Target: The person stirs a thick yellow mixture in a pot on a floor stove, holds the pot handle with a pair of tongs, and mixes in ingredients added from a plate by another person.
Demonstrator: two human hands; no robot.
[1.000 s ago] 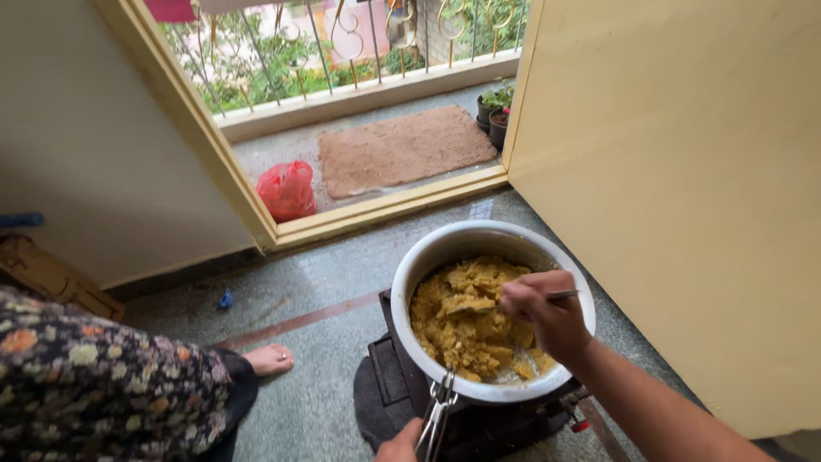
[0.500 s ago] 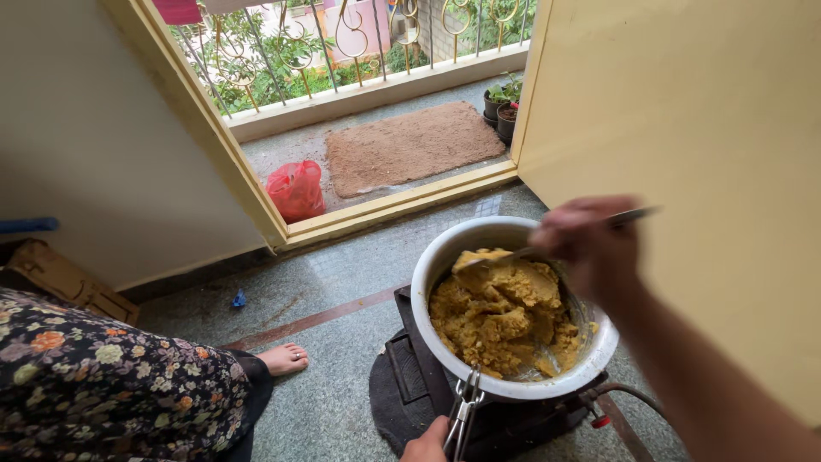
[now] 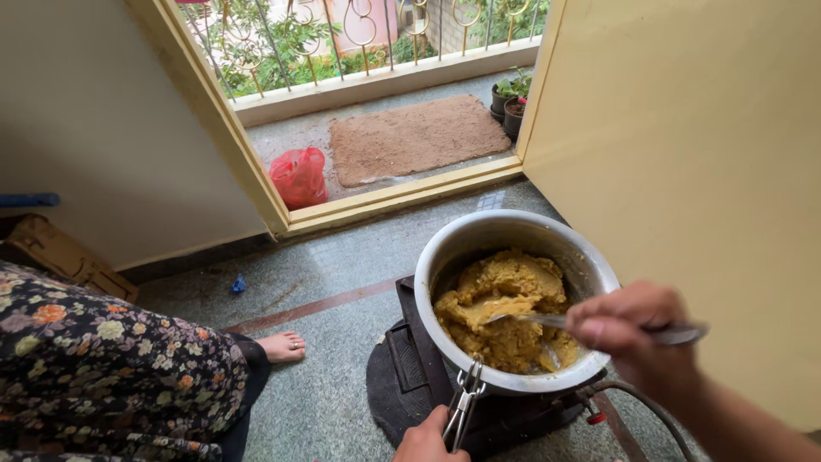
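A large metal pot holds a thick yellow-brown mash and sits on a black stove on the floor. My right hand grips a metal spoon whose bowl is pushed into the mash near the middle. At the bottom edge my left hand holds metal tongs clamped on the pot's near rim.
Another person in a floral dress sits at left with a bare foot on the stone floor. An open doorway leads to a balcony with a brown mat, a red bag and potted plants. A yellow door stands right.
My right hand dropped from the pot's far rim to its near right side, pulling the spoon down into the mash. The left hand kept the tongs on the rim.
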